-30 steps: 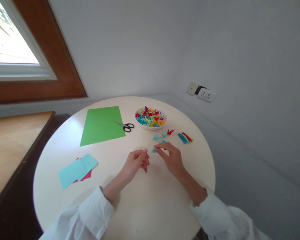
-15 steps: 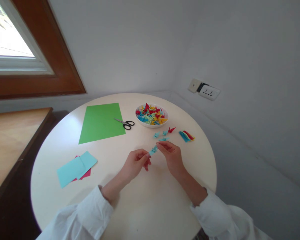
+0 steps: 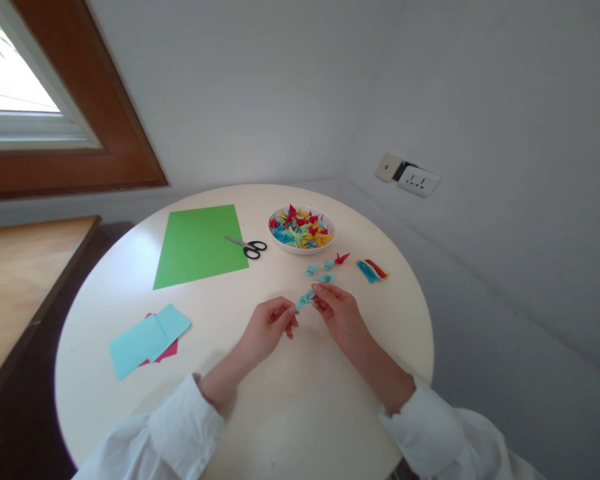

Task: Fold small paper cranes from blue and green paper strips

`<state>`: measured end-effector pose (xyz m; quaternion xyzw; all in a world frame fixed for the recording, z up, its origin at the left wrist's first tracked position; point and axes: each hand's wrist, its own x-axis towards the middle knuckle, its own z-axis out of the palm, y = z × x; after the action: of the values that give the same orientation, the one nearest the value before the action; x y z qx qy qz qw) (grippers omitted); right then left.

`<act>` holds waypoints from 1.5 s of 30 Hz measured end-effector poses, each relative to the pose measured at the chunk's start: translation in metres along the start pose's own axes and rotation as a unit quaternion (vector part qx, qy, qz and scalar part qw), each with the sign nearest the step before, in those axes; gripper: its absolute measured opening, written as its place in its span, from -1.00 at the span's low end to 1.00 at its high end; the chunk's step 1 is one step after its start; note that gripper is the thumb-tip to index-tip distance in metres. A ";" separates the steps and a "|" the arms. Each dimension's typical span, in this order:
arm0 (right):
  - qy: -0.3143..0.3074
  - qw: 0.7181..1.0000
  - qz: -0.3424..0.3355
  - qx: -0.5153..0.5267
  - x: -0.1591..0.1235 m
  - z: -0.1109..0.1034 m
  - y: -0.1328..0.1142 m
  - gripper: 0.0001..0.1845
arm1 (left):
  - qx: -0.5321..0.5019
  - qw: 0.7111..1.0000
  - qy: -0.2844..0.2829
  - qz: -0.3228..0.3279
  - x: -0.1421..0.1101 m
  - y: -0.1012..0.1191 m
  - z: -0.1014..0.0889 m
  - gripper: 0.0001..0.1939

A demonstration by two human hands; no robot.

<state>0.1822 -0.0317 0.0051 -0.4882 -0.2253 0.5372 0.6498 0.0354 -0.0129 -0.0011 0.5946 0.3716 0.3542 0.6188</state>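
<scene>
A light-blue paper crane [image 3: 305, 299] is stretched between my two hands over the round white table [image 3: 300, 400]. My left hand [image 3: 270, 325] pinches its left end with thumb and forefinger. On the opposite end, the thumb and forefinger of my right hand [image 3: 339, 313] are closed. Just beyond the right fingertips lie several small light-blue cranes [image 3: 329, 265] and a red crane [image 3: 342, 258]. Behind them a white bowl [image 3: 303, 251] holds a heap of folded cranes in red, yellow, blue and pale green.
Black-handled scissors [image 3: 253, 249] rest partly on a green paper sheet [image 3: 195, 247]. Light-blue paper pieces [image 3: 145, 343] overlap pink paper [image 3: 169, 351] at the left. Narrow coloured paper strips [image 3: 373, 271] lie right of the cranes. A wall socket [image 3: 419, 180] is beyond the table.
Both hands have barely moved and keep hold of the light-blue crane, which looks slightly more spread between them. The whole view has shifted a little.
</scene>
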 end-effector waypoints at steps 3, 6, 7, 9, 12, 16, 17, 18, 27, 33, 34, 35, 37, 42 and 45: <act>-0.002 1.000 0.013 -0.020 -0.001 0.001 0.000 -0.77 | 0.012 1.000 0.011 0.010 0.000 0.000 -0.001 -0.73; -0.019 0.998 0.020 -0.053 -0.002 0.002 0.000 -0.77 | 0.027 0.999 0.019 0.021 -0.001 0.002 -0.002 -0.76; -0.025 0.998 0.017 -0.063 -0.002 0.002 0.001 -0.77 | 0.029 0.999 0.020 0.025 -0.001 0.002 -0.002 -0.76; -0.032 0.996 0.008 -0.079 -0.003 0.002 0.001 -0.77 | 0.032 0.999 0.021 0.030 -0.002 0.003 -0.002 -0.78; -0.031 0.997 0.012 -0.070 -0.002 0.001 0.002 -0.76 | 0.032 0.999 0.024 0.033 -0.002 0.002 -0.002 -0.78; -0.038 0.998 0.059 0.002 0.001 -0.001 0.003 -0.68 | 0.035 0.999 0.022 0.021 -0.001 0.001 -0.004 -0.78; -0.043 0.997 0.069 0.016 0.001 -0.002 0.003 -0.66 | 0.035 0.999 0.020 0.018 -0.001 0.001 -0.004 -0.77; -0.048 0.996 0.076 0.024 0.001 -0.002 0.003 -0.65 | 0.033 0.999 0.017 0.014 -0.001 0.001 -0.004 -0.77; -0.044 0.998 0.007 -0.033 -0.007 0.004 0.004 -0.70 | 0.006 1.000 -0.001 0.004 -0.002 0.002 -0.003 -0.64; -0.076 0.990 0.109 0.038 -0.005 0.001 0.005 -0.66 | -0.009 1.000 -0.002 0.024 -0.003 0.004 -0.003 -0.63; -0.083 0.988 0.120 0.046 -0.005 0.001 0.005 -0.65 | -0.016 1.000 -0.006 0.025 -0.003 0.004 -0.004 -0.63; -0.089 0.987 0.126 0.051 -0.005 0.001 0.004 -0.65 | -0.022 0.999 -0.010 0.025 -0.003 0.004 -0.004 -0.63; -0.100 0.985 0.127 0.053 -0.005 0.001 0.003 -0.65 | -0.030 0.999 -0.016 0.023 -0.003 0.005 -0.004 -0.64; -0.113 0.985 0.117 0.048 -0.006 0.000 0.001 -0.72 | -0.038 0.999 -0.022 0.018 -0.004 0.004 -0.005 -0.65; -0.124 0.984 0.114 0.056 -0.007 -0.002 0.000 -0.74 | -0.043 0.999 -0.026 0.020 -0.004 0.003 -0.006 -0.66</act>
<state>0.1811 -0.0387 0.0059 -0.4028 -0.2162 0.6764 0.5775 0.0285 -0.0138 0.0024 0.5834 0.3277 0.3662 0.6467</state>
